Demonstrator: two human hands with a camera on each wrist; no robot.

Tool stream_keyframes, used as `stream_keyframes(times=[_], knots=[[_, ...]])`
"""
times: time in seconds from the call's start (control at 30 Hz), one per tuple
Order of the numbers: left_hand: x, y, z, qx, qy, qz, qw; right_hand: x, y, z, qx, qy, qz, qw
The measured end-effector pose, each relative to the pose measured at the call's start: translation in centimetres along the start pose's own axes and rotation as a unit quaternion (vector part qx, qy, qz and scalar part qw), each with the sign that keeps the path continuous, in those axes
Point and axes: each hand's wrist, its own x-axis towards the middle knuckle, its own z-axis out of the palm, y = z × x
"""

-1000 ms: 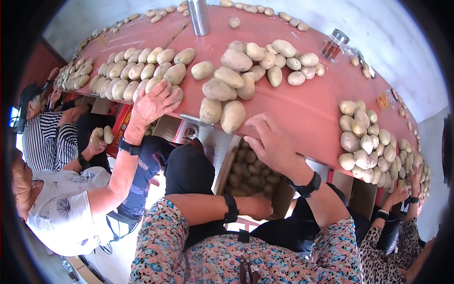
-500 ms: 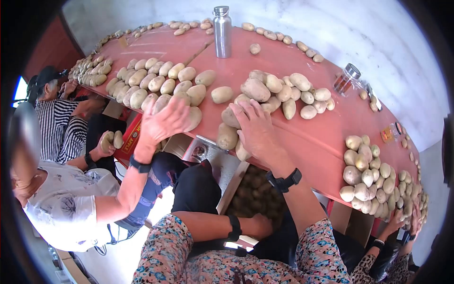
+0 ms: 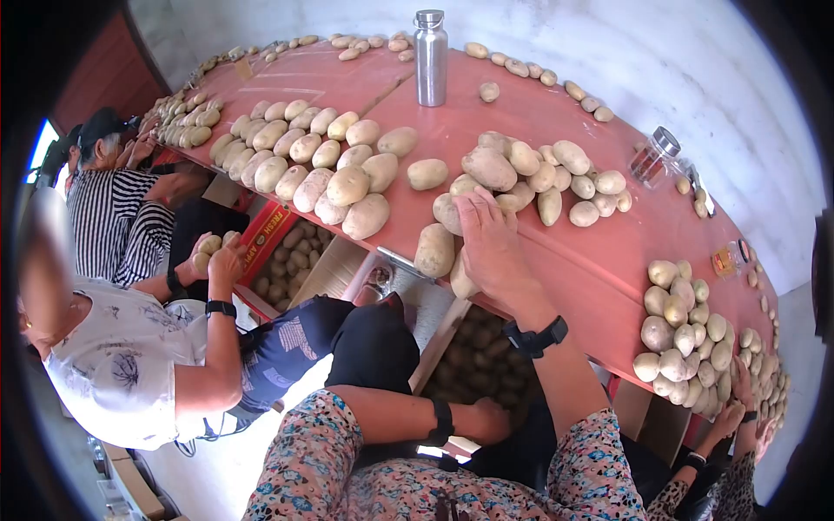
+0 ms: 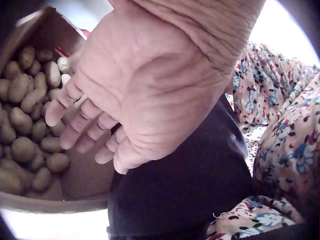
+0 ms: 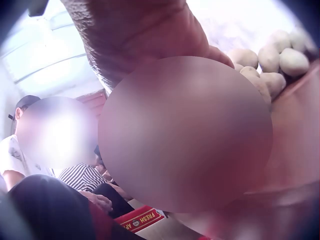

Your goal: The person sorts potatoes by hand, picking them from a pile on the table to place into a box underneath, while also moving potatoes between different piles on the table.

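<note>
In the head view, my right hand point(image 3: 497, 256) reaches over the near edge of a potato heap. Its fingers lie against a potato point(image 3: 446, 214), and the thumb side covers part of another potato point(image 3: 462, 278) at the table edge. A large potato point(image 3: 434, 251) sits just left of the hand. The palm is hidden there, and a blur covers much of the right wrist view. Down by my lap, my left hand point(image 4: 145, 85) holds nothing, its fingers loosely bent beside a cardboard box point(image 4: 90, 175) of potatoes point(image 4: 22, 120).
The red table point(image 3: 556, 269) carries neat potato rows point(image 3: 304, 148) at left and another heap point(image 3: 686, 339) at right. A steel bottle point(image 3: 430, 61) and a glass jar point(image 3: 653, 158) stand farther back. At left, a seated person point(image 3: 122, 365) handles potatoes over a red box.
My right hand has moved from the table edge onto the potato heap. The left neighbour's hand has withdrawn from the rows to the potatoes in their other hand. The head view has shifted.
</note>
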Motion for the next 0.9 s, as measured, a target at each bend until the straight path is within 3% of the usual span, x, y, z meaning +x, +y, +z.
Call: stream_keyframes(times=[0.07, 0.13, 0.17, 0.23, 0.27, 0.3, 0.33, 0.37, 0.43, 0.47, 0.53, 0.57, 0.67, 0.7, 0.77, 0.8, 0.83, 0.87, 0.9], knots=[[-0.5, 0.4, -1.1, 0.008, -0.002, 0.007, 1.0, -0.7, 1.0, -0.4, 0.003, 0.013, -0.006, 1.0], [-0.5, 0.4, -1.3, 0.002, 0.0, 0.014, 1.0, -1.3, 1.6, -1.2, 0.113, -0.007, 0.026, 0.993], [-0.5, 0.5, -1.3, -0.005, 0.001, 0.015, 1.0, -1.8, 1.8, -1.4, 0.11, -0.008, 0.029, 0.993], [-0.1, 0.5, -0.7, 0.006, -0.002, 0.028, 1.0, -3.0, 2.2, -1.6, 0.206, 0.054, 0.127, 0.969], [0.1, 0.4, -0.2, 0.017, -0.005, 0.038, 0.999, -3.4, 2.7, -1.9, 0.204, 0.053, 0.134, 0.968], [0.4, -0.1, 0.3, 0.013, -0.009, 0.046, 0.999, -3.8, 3.1, -2.5, 0.369, 0.048, 0.22, 0.902], [0.6, -0.6, 0.7, 0.012, 0.008, 0.071, 0.997, -4.4, 3.3, -3.3, 0.519, 0.042, 0.303, 0.798], [0.8, -0.8, 1.5, 0.005, 0.023, 0.099, 0.995, -5.1, 3.4, -4.2, 0.517, 0.038, 0.323, 0.791], [-0.5, -1.0, 1.1, -0.013, 0.066, 0.13, 0.989, -6.5, 3.0, -6.8, 0.737, 0.005, 0.274, 0.618], [-0.7, -0.9, 1.3, -0.019, 0.058, 0.11, 0.992, -7.7, 2.6, -7.7, 0.734, 0.006, 0.295, 0.611], [-0.7, -0.5, 1.8, -0.031, 0.047, 0.097, 0.994, -9.3, 2.1, -8.8, 0.719, -0.143, 0.29, 0.616], [-0.7, -0.5, 1.8, -0.019, 0.013, 0.089, 0.996, -10.3, 1.9, -8.8, 0.718, -0.143, 0.298, 0.613], [-0.5, -0.2, 1.4, -0.006, -0.048, 0.082, 0.995, -13.8, 0.4, -8.2, 0.647, -0.316, 0.307, 0.622], [-0.4, -0.1, 1.2, -0.006, -0.074, 0.082, 0.994, -15.1, 0.4, -7.1, 0.592, -0.365, 0.308, 0.649], [0.8, -0.9, 3.4, -0.006, -0.061, 0.111, 0.992, -17.2, 0.2, -5.3, 0.449, -0.415, 0.269, 0.745], [1.3, -1.1, 4.2, -0.008, -0.05, 0.139, 0.989, -18.3, 0.5, -4.3, 0.447, -0.413, 0.27, 0.746], [1.0, -0.8, 3.1, -0.004, -0.05, 0.139, 0.989, -19.4, 1.0, -3.4, 0.3, -0.431, 0.242, 0.816], [0.7, -0.3, 1.9, 0.002, -0.071, 0.104, 0.992, -20.1, 1.4, -2.8, 0.144, -0.437, 0.209, 0.863], [0.6, -0.1, 1.0, 0.009, -0.091, 0.067, 0.994, -20.4, 1.8, -2.8, 0.141, -0.433, 0.207, 0.866]])
